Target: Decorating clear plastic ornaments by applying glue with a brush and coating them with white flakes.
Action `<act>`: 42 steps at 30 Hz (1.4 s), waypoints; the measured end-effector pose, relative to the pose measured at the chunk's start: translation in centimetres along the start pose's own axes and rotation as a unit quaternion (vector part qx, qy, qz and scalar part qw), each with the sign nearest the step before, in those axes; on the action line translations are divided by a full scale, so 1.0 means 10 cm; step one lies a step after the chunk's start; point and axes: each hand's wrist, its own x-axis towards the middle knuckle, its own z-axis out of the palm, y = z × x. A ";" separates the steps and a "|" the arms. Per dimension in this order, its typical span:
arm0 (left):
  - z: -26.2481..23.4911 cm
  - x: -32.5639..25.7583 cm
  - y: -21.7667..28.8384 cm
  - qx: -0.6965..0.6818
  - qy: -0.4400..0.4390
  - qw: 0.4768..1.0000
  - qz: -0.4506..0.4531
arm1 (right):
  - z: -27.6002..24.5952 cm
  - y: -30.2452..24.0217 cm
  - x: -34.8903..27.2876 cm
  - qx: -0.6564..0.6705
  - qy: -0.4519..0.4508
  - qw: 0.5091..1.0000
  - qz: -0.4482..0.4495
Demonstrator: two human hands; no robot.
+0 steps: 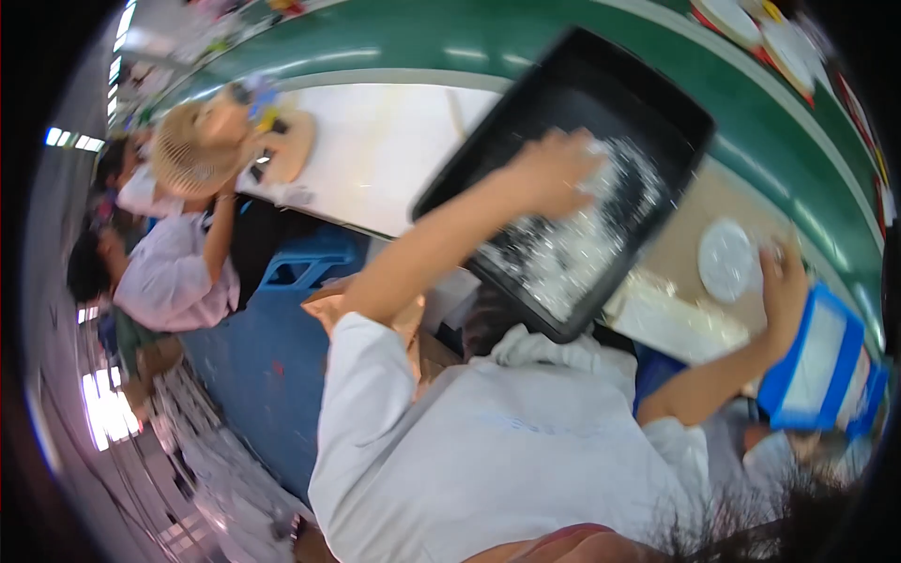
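Clear pieces (574, 255) in the black tray (624, 98), individual outlines blurred.

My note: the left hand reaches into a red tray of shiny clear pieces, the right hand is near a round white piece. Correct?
The tray is black, not red, as the head view shows. The left hand reaches into its shiny clear pieces, and the right hand is near the round white piece.
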 end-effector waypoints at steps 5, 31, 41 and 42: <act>0.12 -0.13 0.10 0.009 0.007 0.997 0.072 | -0.16 -0.81 -0.18 -0.088 0.166 0.978 0.096; -0.18 0.01 -0.21 -0.217 0.110 0.965 0.093 | 1.19 -2.18 -0.41 0.303 0.074 0.887 -0.341; -0.19 -0.02 -0.21 -0.261 0.102 0.956 0.087 | 1.17 -2.10 -0.63 0.309 0.043 0.906 -0.286; -0.19 -0.04 -0.21 -0.250 0.106 0.959 0.081 | 1.16 -2.11 -0.64 0.317 0.040 0.904 -0.285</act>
